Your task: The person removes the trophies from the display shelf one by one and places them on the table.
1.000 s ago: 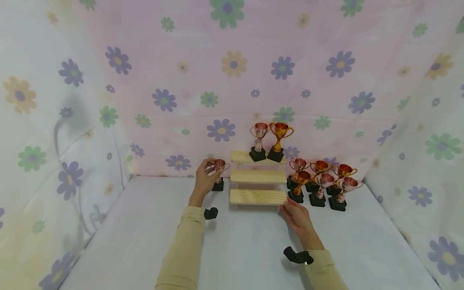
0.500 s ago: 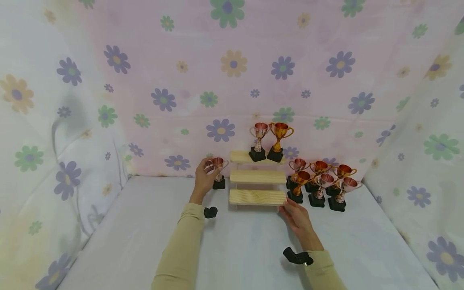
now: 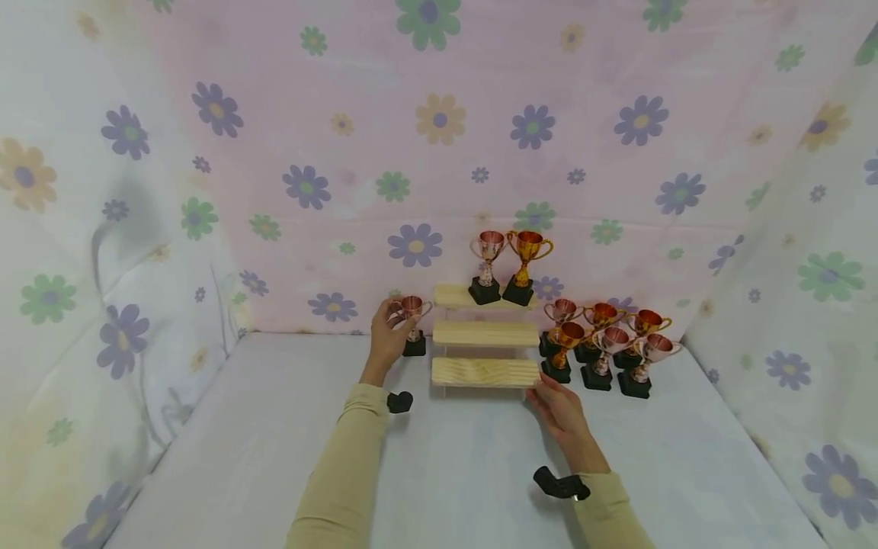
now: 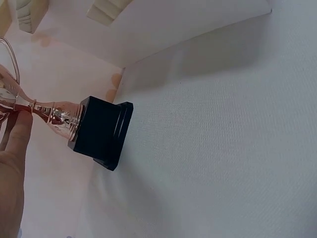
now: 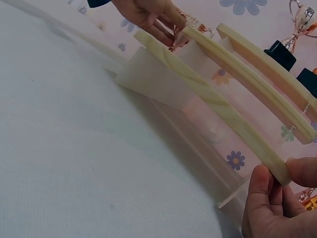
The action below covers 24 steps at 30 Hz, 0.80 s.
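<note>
Flowered cloth (image 3: 439, 152) is hung as a backdrop behind and along both sides, and a white tabletop (image 3: 466, 473) is spread beneath it. At the far middle of that tabletop, a three-step wooden riser (image 3: 485, 334) is seen, its steps climbing toward the backdrop.

Just left of the riser, a copper trophy (image 3: 413, 326) on a black base is gripped at the cup by the left hand (image 3: 388, 341), fingers curled around the bowl. From the left wrist view, a finger (image 4: 20, 134) is laid against the trophy's stem (image 4: 52, 115), and the black base (image 4: 101, 133) is shown close to the white surface, though contact with it cannot be judged.

On the right, the near right corner of the lowest step (image 3: 485, 372) is pinched by the right hand (image 3: 561, 412). From the right wrist view, the end of that step (image 5: 277, 168) is caught between thumb and fingers (image 5: 260, 188).

On the top step, two trophies are stood side by side, a copper one (image 3: 488, 267) on the left and a gold one (image 3: 524, 267) on the right, both upright. Right of the riser, a cluster of six more trophies (image 3: 607, 347) is gathered on the tabletop, copper and gold mixed, in two rows, close together. Tan sleeves (image 3: 343, 473) are worn on both arms.
</note>
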Motion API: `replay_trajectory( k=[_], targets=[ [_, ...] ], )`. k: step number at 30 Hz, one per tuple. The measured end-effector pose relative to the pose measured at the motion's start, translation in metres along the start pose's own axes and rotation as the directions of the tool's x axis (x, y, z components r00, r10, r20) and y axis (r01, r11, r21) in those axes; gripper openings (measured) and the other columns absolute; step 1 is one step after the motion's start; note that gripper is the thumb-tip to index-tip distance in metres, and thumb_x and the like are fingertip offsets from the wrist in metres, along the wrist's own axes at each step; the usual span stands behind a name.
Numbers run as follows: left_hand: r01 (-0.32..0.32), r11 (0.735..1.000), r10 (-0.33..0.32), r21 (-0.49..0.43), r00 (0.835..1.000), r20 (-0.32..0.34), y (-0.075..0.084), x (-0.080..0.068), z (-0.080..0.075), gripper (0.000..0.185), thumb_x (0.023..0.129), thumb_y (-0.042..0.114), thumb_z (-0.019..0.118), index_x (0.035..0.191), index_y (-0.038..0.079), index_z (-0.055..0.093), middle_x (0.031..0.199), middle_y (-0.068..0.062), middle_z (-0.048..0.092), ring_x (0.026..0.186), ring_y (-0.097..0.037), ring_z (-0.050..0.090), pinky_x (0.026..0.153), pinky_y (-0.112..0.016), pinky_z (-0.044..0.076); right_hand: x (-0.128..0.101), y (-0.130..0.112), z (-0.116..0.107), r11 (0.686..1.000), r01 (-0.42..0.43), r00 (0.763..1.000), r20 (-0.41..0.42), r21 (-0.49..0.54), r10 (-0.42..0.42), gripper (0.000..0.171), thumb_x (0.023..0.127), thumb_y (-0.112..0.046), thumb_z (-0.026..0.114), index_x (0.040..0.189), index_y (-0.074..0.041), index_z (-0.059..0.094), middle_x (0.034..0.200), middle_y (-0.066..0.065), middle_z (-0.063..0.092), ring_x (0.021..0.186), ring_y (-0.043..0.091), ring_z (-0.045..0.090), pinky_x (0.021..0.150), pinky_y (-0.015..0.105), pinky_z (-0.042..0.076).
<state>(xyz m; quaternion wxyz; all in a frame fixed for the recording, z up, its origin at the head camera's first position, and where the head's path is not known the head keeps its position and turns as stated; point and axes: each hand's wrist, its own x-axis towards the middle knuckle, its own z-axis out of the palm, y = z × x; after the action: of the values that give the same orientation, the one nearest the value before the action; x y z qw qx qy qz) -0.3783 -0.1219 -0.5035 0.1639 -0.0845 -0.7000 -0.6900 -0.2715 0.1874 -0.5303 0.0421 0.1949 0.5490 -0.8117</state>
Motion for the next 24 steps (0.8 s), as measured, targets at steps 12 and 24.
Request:
replay_trajectory(
  k=[12, 24],
  targets=[
    [0.097, 0.995, -0.099, -0.028, 0.992, -0.073, -0.001, -0.014, -0.009, 0.072, 0.083, -0.009, 0.078, 0.147, -0.001, 0.045, 0.139, -0.026, 0.05, 0.132, -0.043, 0.048, 0.115, -0.057, 0.041, -0.001, 0.002, -0.002, 1.0, -0.007, 1.0, 0.01, -0.004, 0.007, 0.053, 0.108, -0.006, 0.047, 0.157, 0.001, 0.03, 0.158, 0.023, 0.035, 0.121, 0.02, 0.054, 0.105, 0.026, 0.052],
    [-0.148, 0.985, 0.119, -0.093, 0.956, -0.267, 0.061, -0.015, 0.009, 0.048, 0.085, -0.01, 0.072, 0.13, -0.013, 0.055, 0.132, -0.033, 0.054, 0.125, -0.046, 0.05, 0.11, -0.06, 0.044, 0.001, 0.0, -0.006, 0.998, 0.033, 0.999, 0.016, -0.047, -0.033, 0.051, 0.107, -0.004, 0.049, 0.155, 0.005, 0.034, 0.153, 0.025, 0.04, 0.102, 0.01, 0.063, 0.094, 0.021, 0.057]
  ],
)
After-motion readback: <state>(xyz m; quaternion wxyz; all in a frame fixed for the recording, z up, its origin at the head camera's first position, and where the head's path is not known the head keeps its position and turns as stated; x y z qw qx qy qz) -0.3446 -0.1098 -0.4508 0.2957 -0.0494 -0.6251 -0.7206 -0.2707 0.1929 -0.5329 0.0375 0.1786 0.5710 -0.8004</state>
